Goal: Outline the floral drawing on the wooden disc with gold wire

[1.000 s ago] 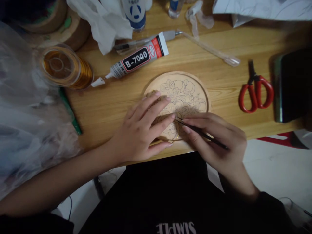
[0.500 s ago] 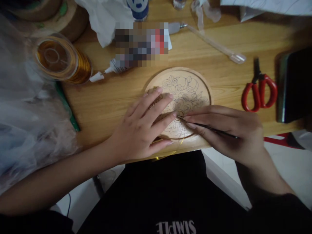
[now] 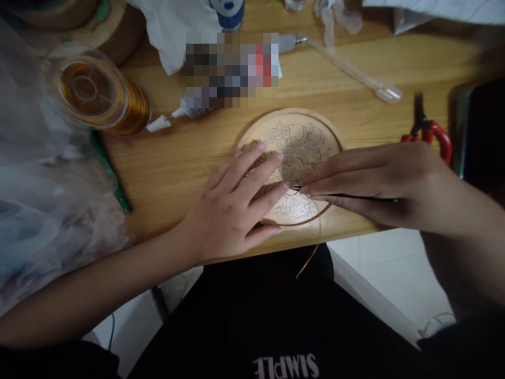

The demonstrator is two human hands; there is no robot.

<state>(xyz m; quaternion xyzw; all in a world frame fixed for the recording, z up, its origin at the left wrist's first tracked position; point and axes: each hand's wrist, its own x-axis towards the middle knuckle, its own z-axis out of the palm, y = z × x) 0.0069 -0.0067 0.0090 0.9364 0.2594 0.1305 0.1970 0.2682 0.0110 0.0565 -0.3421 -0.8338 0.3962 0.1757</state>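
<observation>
The left hand point(image 3: 232, 210) lies flat, holding nothing, pressing the round wooden disc point(image 3: 303, 137), while the right hand point(image 3: 371, 181) pinches thin tweezers point(image 3: 347, 196) lying roughly level, tips pointing toward the left fingertips at the disc's middle. The fine gold wire point(image 3: 311, 252) trailing off the desk point(image 3: 177, 163) edge below the hands could, I think, snag or slip from the tips, though the grip there is hard to see.

Looks like a home craft corner: wooden desk point(image 3: 177, 163) cluttered with a spool of gold wire point(image 3: 103, 97), glue tube point(image 3: 221, 79), red scissors point(image 3: 432, 134) and a plastic bag point(image 3: 47, 200).
</observation>
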